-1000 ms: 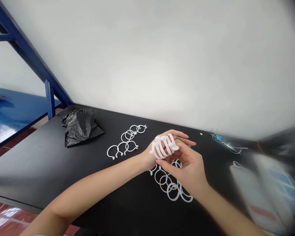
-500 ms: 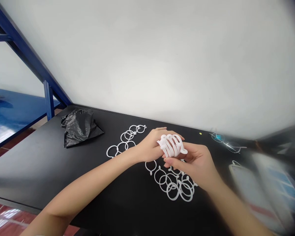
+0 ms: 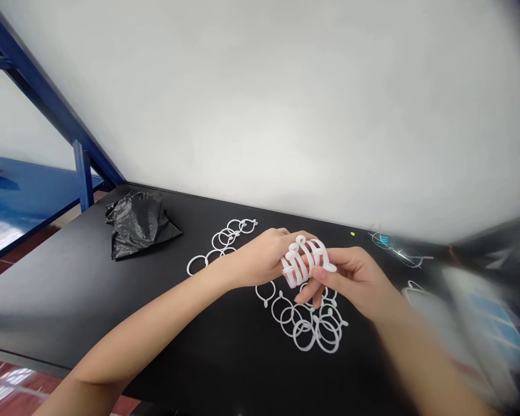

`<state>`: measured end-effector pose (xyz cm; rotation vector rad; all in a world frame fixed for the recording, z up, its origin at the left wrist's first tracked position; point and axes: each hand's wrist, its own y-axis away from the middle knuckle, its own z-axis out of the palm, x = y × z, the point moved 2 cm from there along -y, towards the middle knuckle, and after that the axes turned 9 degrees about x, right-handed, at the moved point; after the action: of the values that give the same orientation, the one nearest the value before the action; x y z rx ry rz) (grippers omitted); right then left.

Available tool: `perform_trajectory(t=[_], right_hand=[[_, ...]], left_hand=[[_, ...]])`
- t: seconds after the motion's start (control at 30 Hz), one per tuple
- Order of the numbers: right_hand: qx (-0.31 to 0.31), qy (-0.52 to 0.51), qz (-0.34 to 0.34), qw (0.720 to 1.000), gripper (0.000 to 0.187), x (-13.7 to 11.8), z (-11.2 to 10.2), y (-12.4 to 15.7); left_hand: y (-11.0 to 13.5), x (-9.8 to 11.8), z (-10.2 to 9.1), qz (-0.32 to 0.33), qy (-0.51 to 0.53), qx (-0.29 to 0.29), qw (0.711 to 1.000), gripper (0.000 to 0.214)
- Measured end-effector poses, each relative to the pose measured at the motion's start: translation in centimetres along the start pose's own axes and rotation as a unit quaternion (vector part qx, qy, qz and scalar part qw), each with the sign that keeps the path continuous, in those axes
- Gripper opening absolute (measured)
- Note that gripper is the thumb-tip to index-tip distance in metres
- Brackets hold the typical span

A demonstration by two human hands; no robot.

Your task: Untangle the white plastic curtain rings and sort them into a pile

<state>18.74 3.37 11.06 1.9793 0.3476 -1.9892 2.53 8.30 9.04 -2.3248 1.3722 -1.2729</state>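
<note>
Several white plastic curtain rings [image 3: 304, 263] with small eyelets sit side by side around the fingers of my left hand [image 3: 263, 257], above the table. Those fingers are mostly hidden by the rings and my other hand. My right hand [image 3: 359, 284] comes in from the right, its thumb and index finger pinching the rings at their right end, while its other fingers point down beneath. Below my hands lies an overlapping group of loose white curtain rings [image 3: 304, 336]. More curtain rings [image 3: 197, 264] lie in a row behind my left forearm.
A crumpled black plastic bag [image 3: 136, 224] lies on the black table [image 3: 190, 364] at the left. Eyeglasses [image 3: 401, 254] rest at the back right, with a blurred pale phone-like object [image 3: 424, 303] nearer. A white wall [image 3: 260, 115] rises behind; a blue metal frame [image 3: 83, 173] stands left.
The rings on my left fingers have spread apart and tilted. My right thumb has moved up onto them, and its lower fingers now reach down below the rings.
</note>
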Motion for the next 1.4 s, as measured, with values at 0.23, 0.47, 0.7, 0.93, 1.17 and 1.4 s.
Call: perform_trajectory(t=[0.23, 0.47, 0.7, 0.93, 1.17, 1.4], right_hand=[[0.026, 0.007, 0.027, 0.999, 0.035, 0.8, -0.2, -0.1], [0.014, 0.034, 0.025, 0.999, 0.038, 1.3, 0.7, -0.1], [0.049, 0.086, -0.050, 0.994, 0.029, 1.4, 1.2, 0.1], [0.045, 0.160, -0.156, 0.974, 0.032, 1.6, 1.4, 0.7], [0.054, 0.216, -0.188, 0.957, 0.031, 1.0, 1.5, 0.3], [0.077, 0.177, -0.153, 0.969, 0.009, 1.6, 2.0, 0.0]], left_hand=[[0.3, 0.4, 0.3, 0.057, -0.042, -0.025, 0.997, 0.046], [0.2, -0.2, 0.6, 0.099, -0.108, -0.007, 0.989, 0.013], [0.4, -0.4, -0.1, 0.047, -0.089, -0.028, 0.994, 0.016], [0.4, -0.6, -0.4, 0.033, 0.036, -0.023, 0.999, 0.017], [0.0, -1.2, -0.2, -0.031, 0.087, -0.031, 0.995, 0.008], [-0.1, 0.1, -0.2, -0.049, 0.041, -0.057, 0.996, 0.028]])
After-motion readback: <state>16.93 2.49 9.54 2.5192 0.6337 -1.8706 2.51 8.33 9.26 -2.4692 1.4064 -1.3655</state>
